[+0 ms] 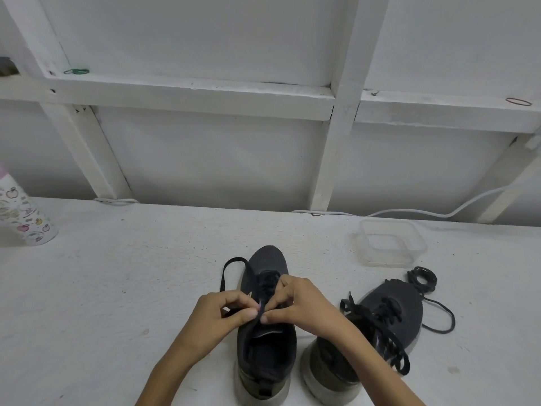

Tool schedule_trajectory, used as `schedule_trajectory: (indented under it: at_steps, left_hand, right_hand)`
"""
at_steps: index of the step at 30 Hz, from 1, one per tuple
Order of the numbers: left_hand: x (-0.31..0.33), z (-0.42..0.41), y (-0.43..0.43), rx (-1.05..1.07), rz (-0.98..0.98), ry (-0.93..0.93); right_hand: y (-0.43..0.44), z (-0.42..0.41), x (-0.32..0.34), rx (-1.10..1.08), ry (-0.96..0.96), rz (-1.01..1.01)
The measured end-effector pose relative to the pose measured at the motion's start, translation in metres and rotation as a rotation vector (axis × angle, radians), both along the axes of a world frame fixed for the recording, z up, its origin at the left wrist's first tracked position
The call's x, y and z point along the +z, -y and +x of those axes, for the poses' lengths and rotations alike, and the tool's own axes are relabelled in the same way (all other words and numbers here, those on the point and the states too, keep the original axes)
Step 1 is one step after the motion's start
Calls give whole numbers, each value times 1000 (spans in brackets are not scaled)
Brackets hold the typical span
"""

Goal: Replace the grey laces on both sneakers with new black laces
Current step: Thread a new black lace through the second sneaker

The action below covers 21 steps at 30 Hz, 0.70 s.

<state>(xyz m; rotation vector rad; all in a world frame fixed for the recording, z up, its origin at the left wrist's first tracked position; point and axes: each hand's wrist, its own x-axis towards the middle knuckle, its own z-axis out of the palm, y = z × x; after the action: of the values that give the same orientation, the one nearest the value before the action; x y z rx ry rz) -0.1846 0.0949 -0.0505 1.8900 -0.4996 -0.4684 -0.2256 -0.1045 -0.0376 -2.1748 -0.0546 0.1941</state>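
Pinching the lace (234,260) above the sneaker (265,347) at the table's (117,288) near edge, my left hand (216,313) and right hand (295,306) both curl thumb and fingers round it. The second sneaker (389,312) stands just right; beyond lie a coiled lace (423,278) and tub (389,244).

The left hand (222,310) and right hand (295,303) are bare. So are the left forearm (175,361) and right forearm (380,367), which are slim and show down to the bottom edge. The nails are short, clearest on both thumbs.
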Motion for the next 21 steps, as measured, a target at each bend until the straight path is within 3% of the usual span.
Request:
schedule_trajectory:
  at_steps: [7, 12, 21]
  left_hand:
    - [-7, -3, 5, -132, 66, 288]
    - [-2, -2, 6, -87, 150, 501]
    - [-10, -1, 7, -46, 128, 594]
  right_hand:
    - [-3, -2, 0, -28, -5, 62]
    - [1, -1, 0, -74, -31, 188]
    - [24, -10, 16, -143, -107, 438]
